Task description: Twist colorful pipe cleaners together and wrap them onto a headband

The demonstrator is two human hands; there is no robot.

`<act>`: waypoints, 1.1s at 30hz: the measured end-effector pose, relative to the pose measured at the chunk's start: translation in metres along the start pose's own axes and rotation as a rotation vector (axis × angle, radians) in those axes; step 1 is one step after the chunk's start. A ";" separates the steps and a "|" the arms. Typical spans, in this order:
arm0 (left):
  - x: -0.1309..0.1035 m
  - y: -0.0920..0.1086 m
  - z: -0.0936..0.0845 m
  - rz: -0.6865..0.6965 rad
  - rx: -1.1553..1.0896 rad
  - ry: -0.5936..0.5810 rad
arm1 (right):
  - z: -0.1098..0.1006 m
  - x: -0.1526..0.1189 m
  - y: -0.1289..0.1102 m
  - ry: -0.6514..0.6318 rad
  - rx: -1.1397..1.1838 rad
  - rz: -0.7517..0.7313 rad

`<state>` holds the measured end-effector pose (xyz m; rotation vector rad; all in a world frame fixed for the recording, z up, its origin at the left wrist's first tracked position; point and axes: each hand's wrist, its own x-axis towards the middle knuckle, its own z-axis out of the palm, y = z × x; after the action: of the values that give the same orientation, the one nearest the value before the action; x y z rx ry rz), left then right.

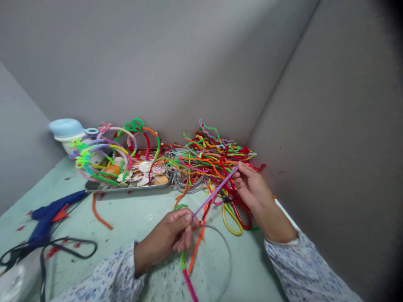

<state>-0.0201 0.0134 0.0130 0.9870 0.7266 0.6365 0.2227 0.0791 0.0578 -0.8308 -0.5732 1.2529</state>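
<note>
A purple pipe cleaner (217,189) is stretched slantwise between my two hands. My left hand (174,230) pinches its lower end, and my right hand (250,182) grips the upper end between thumb and fingers. Also at my left hand is a thin grey wire hoop (231,251), its near part wrapped in green and pink pipe cleaner (189,285). How the purple strand meets the wire is hidden by my left fingers. An orange pipe cleaner (197,247) hangs or lies just below that hand; which one, I cannot tell.
A heap of coloured pipe cleaners (220,151) lies against the wall, with yellow and red-handled scissors (234,216) before it. Wrapped headbands (108,144) stand on a metal tray (132,187) of round pieces. A blue glue gun (47,216) and a blue-lidded container (67,132) are leftward.
</note>
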 end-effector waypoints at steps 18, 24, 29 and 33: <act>0.003 -0.011 -0.002 0.024 -0.080 0.103 | 0.016 -0.022 0.017 -0.326 -0.389 0.191; 0.002 -0.006 0.000 0.018 -0.141 0.079 | 0.015 -0.020 0.022 -0.290 -0.272 0.150; -0.002 0.000 -0.002 -0.049 -0.275 -0.040 | 0.018 -0.023 0.029 -0.242 -0.066 0.059; -0.003 -0.003 -0.005 -0.097 -0.323 -0.083 | 0.016 -0.023 0.028 -0.303 -0.087 0.098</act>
<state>-0.0260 0.0124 0.0094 0.6722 0.5730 0.6022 0.1885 0.0632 0.0455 -0.7523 -0.8426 1.4651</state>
